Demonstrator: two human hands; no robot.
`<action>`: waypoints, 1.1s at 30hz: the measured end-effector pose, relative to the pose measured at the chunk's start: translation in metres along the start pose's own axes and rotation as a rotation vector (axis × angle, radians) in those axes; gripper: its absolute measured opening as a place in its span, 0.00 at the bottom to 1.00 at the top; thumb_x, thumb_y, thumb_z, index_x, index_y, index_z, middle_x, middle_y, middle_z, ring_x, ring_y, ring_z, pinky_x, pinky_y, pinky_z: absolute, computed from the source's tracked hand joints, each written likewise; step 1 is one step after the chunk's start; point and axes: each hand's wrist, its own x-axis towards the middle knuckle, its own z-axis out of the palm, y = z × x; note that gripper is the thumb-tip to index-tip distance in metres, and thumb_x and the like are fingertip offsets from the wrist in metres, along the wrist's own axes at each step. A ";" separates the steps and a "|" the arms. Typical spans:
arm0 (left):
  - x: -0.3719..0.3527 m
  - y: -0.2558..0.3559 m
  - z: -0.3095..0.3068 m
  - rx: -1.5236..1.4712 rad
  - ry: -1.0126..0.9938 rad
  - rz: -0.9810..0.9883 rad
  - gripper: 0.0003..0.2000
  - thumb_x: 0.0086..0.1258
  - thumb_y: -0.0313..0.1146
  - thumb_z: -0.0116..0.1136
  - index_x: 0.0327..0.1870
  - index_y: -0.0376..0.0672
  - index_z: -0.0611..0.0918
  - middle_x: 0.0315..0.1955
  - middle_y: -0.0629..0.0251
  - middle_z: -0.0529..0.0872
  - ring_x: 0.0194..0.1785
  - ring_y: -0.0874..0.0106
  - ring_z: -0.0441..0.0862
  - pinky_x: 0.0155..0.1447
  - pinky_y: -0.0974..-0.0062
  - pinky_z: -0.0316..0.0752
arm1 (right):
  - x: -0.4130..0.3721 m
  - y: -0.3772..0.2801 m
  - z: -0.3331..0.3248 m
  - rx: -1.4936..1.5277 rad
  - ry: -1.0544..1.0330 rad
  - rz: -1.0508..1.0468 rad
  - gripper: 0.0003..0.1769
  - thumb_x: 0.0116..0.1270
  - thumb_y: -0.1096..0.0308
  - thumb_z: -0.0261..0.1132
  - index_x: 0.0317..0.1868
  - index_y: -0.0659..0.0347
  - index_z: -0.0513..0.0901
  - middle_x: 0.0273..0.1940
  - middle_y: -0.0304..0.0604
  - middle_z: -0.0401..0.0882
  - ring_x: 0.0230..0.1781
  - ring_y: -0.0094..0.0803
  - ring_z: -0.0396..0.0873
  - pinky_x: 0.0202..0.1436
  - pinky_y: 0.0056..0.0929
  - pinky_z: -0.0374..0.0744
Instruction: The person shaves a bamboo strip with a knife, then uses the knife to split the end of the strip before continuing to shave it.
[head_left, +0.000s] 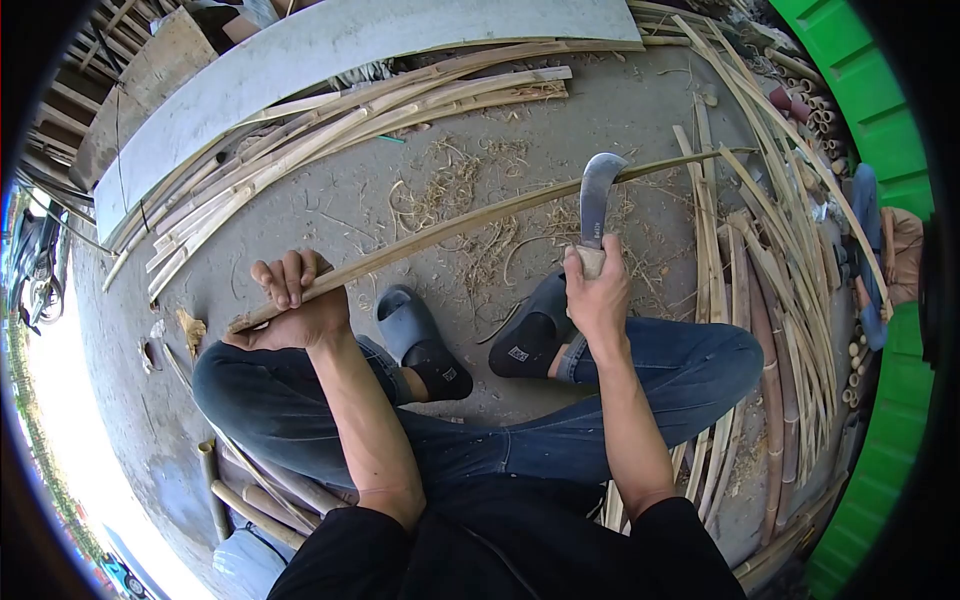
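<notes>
My left hand (300,305) is closed around the near end of a long bamboo strip (450,235). The strip slants up to the right across the view, over the floor, and its far end reaches the bamboo pile at the right. In my right hand (600,295) is a billhook (594,205), gripped by its pale handle. Its curved blade points up, with the hooked tip overlapping the strip in this view. Both hands are above my bent knees, and my feet in grey slides are on the floor between them.
Bamboo shavings (450,195) litter the concrete floor (560,120). Split bamboo strips (350,120) lie along a pale board (400,28) at the back. More strips and poles (775,330) are piled at the right, near a green wall (850,60). Another person (872,255) is at the far right.
</notes>
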 end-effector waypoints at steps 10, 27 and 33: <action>0.002 0.011 -0.012 0.114 0.036 0.012 0.35 0.58 0.77 0.49 0.28 0.47 0.79 0.15 0.75 0.71 0.26 0.77 0.64 0.41 0.75 0.60 | -0.060 -0.007 0.042 0.179 -0.280 -0.160 0.22 0.66 0.61 0.71 0.50 0.65 0.72 0.30 0.62 0.82 0.33 0.62 0.84 0.36 0.54 0.80; 0.000 0.008 -0.013 0.206 0.146 0.084 0.35 0.55 0.77 0.52 0.30 0.46 0.78 0.19 0.75 0.69 0.30 0.77 0.65 0.41 0.75 0.59 | -0.048 -0.070 0.050 0.302 -0.364 -0.183 0.22 0.66 0.61 0.69 0.51 0.66 0.72 0.28 0.62 0.81 0.34 0.64 0.84 0.37 0.54 0.79; 0.001 0.003 -0.010 0.103 0.193 0.072 0.39 0.59 0.81 0.41 0.27 0.46 0.75 0.19 0.72 0.69 0.29 0.75 0.62 0.40 0.74 0.57 | 0.009 -0.008 0.019 0.025 -0.139 0.109 0.19 0.68 0.60 0.68 0.50 0.64 0.76 0.30 0.57 0.85 0.32 0.56 0.86 0.36 0.49 0.81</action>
